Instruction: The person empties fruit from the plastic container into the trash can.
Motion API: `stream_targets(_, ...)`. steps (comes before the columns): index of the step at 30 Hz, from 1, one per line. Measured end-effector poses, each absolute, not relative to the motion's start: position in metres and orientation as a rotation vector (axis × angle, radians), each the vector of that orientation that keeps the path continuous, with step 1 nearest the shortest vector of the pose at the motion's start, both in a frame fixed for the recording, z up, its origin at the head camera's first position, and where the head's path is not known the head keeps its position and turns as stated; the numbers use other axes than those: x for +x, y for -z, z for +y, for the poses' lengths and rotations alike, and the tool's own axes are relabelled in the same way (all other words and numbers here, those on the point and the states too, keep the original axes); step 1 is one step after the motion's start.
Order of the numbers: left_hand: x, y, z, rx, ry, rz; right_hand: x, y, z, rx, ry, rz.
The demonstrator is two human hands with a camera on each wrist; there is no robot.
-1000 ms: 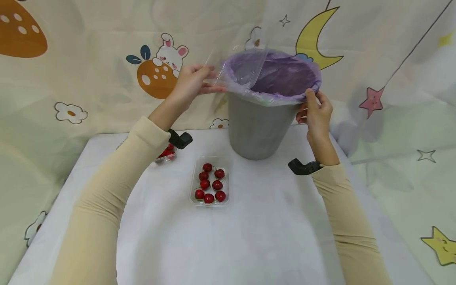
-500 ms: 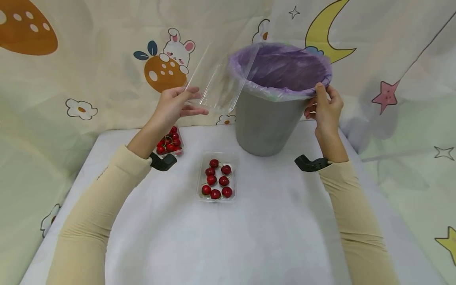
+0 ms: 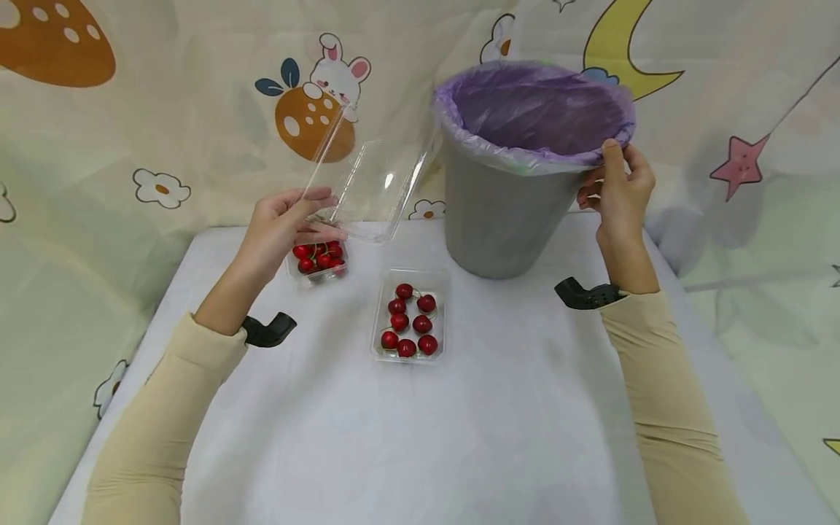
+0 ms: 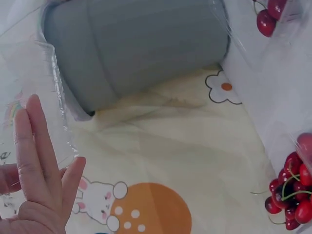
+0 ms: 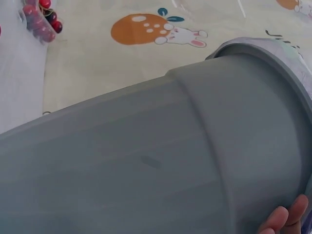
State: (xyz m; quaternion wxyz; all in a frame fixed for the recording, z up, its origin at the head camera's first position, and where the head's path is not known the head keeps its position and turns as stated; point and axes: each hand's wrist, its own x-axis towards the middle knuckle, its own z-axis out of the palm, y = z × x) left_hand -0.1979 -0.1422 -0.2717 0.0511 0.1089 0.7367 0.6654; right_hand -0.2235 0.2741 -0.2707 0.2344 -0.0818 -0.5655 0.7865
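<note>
My left hand (image 3: 278, 226) pinches a clear plastic box (image 3: 377, 182) by its edge, thumb on one side and fingers on the other. The box is tilted in the air, left of a grey trash bin (image 3: 505, 219), with nothing visible inside it. In the left wrist view its ridged rim runs beside my extended fingers (image 4: 44, 141). A purple trash bag (image 3: 538, 124) lines the bin and folds over the rim. On the bin's right side, my right hand (image 3: 620, 189) grips that rim, thumb over the bag; its fingertips (image 5: 278, 219) curl underneath the rim in the right wrist view.
A clear tray (image 3: 411, 277) with several dark red cherries (image 3: 422, 324) sits mid-table, in front of the bin. Behind my left hand lies another clear box heaped with cherries (image 3: 321, 259). A patterned cloth (image 3: 216, 117) hangs along the white table's (image 3: 420, 437) back edge.
My left hand has drawn the clear box leftward and down, from overlapping the bin's mouth to beside it. My right hand keeps its grip on the rim. The head view has shifted slightly.
</note>
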Motion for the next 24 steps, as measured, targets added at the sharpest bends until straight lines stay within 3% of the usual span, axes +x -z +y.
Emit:
stream_targets(11,-0.17,0.308,-0.175,0.245,-2.03,2.275,-0.224,0.272,0.276,-0.246,-2.165,-1.538)
stream_targets(24,-0.119,0.379,-0.211,0.093,-1.941,2.323,-0.225,0.273,0.275,-0.252,-2.171,-1.526)
